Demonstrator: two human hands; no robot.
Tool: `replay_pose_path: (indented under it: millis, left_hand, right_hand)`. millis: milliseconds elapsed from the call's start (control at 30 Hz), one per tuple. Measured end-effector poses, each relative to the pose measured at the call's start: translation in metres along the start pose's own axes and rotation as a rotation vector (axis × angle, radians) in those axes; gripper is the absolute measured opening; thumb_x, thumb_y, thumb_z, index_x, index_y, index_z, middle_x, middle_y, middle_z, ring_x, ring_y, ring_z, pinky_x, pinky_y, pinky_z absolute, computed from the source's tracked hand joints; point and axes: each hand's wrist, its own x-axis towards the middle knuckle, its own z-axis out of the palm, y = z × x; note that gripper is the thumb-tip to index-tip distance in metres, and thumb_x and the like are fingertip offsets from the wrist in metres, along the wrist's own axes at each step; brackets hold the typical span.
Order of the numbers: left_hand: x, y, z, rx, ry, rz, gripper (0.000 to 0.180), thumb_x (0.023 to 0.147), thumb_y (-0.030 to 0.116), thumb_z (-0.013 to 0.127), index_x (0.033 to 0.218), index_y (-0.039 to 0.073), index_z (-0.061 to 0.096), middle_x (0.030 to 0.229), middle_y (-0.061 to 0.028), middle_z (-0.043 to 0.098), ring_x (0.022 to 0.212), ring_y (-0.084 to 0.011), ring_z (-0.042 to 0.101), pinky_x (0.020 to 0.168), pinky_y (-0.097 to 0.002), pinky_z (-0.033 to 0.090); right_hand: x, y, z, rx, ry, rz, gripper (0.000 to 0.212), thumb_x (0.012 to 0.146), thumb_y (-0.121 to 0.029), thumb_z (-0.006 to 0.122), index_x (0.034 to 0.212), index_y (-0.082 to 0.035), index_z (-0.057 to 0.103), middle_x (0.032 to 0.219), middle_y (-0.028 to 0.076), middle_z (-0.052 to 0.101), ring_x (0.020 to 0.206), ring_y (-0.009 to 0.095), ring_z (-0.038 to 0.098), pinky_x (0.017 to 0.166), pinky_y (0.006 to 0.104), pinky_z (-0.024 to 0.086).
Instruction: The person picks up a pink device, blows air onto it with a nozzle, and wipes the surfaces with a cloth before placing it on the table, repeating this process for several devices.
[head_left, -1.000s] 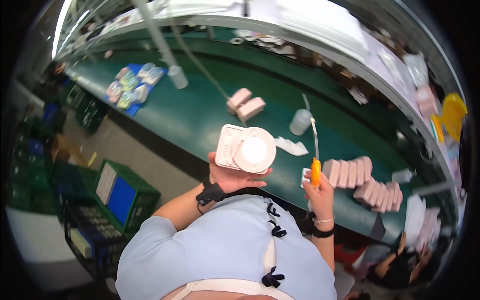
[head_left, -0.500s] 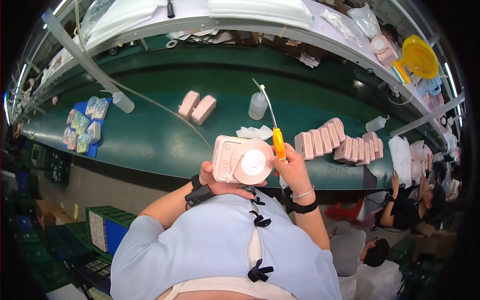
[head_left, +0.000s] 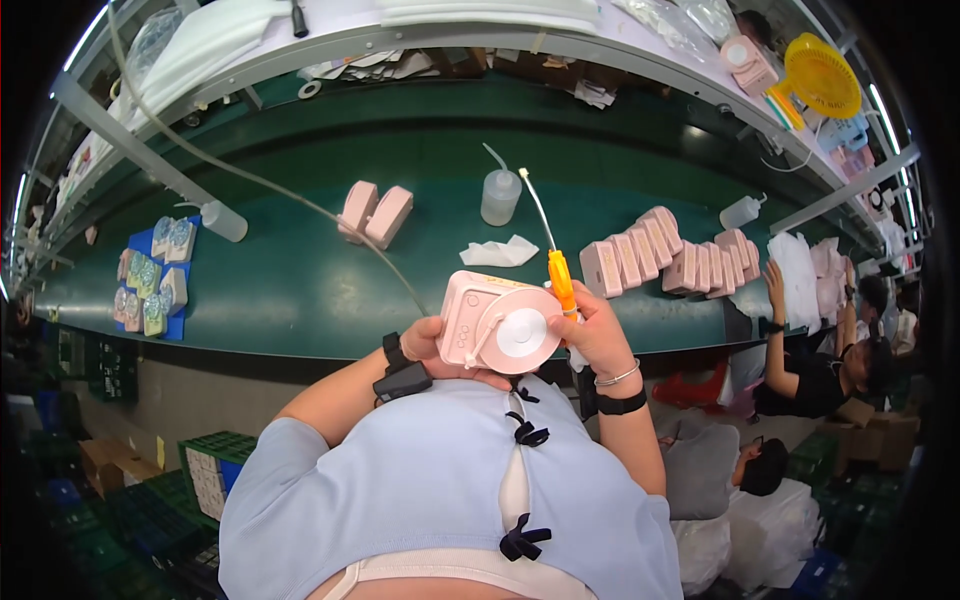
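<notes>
My left hand [head_left: 432,343] holds a pink boxy device [head_left: 497,322] with a round white disc on its front, close to my chest. My right hand [head_left: 600,335] grips an orange-handled tool [head_left: 558,276] with a thin white tube rising from its top, right beside the device's right edge. Both hands hover over the near edge of the green bench [head_left: 300,290].
A row of pink units [head_left: 668,262] stands at the right, two more pink units [head_left: 375,213] at mid-left. A squeeze bottle [head_left: 500,195], a white tissue [head_left: 500,251] and a blue tray of parts [head_left: 155,277] lie on the bench. A co-worker [head_left: 830,350] reaches in from the right.
The view has swung so the bench sits level. The pink device has come lower and closer to my chest, and the orange tool has moved in against its right side.
</notes>
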Motion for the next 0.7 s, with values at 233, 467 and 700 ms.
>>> replay_pose_path:
  millis: [233, 467, 700]
  left_hand:
    - [-0.015, 0.023, -0.026, 0.206, 0.29, -0.043, 0.09, 0.083, 0.042, 0.078, 0.151, 0.002, 0.034, 0.152, -0.0142, 0.043, 0.14, -0.0243, 0.042, 0.115, -0.0426, 0.036]
    - [0.008, 0.082, -0.005, 0.772, 0.137, -0.298, 0.079, 0.087, 0.04, 0.075, 0.145, -0.002, 0.042, 0.136, -0.0092, 0.057, 0.12, -0.0133, 0.055, 0.103, -0.0306, 0.044]
    - [0.05, 0.088, 0.029, 1.212, 0.212, -0.881, 0.065, 0.089, 0.032, 0.073, 0.137, -0.004, 0.05, 0.128, -0.0091, 0.061, 0.114, -0.0121, 0.058, 0.096, -0.0294, 0.049]
  right_hand:
    - [-0.006, 0.013, -0.014, -0.091, 0.023, -0.056, 0.049, 0.079, -0.024, 0.083, 0.115, 0.004, 0.066, 0.111, 0.002, 0.054, 0.095, 0.011, 0.057, 0.076, 0.0226, 0.051]
    - [0.001, 0.016, -0.022, -0.41, -0.105, -0.184, 0.043, 0.075, -0.02, 0.085, 0.109, 0.001, 0.069, 0.117, 0.007, 0.057, 0.111, 0.02, 0.056, 0.098, 0.0323, 0.044]
    - [-0.003, 0.019, -0.016, -0.492, -0.154, -0.243, 0.048, 0.076, -0.03, 0.084, 0.11, -0.002, 0.068, 0.121, 0.014, 0.06, 0.106, 0.029, 0.061, 0.091, 0.0345, 0.049]
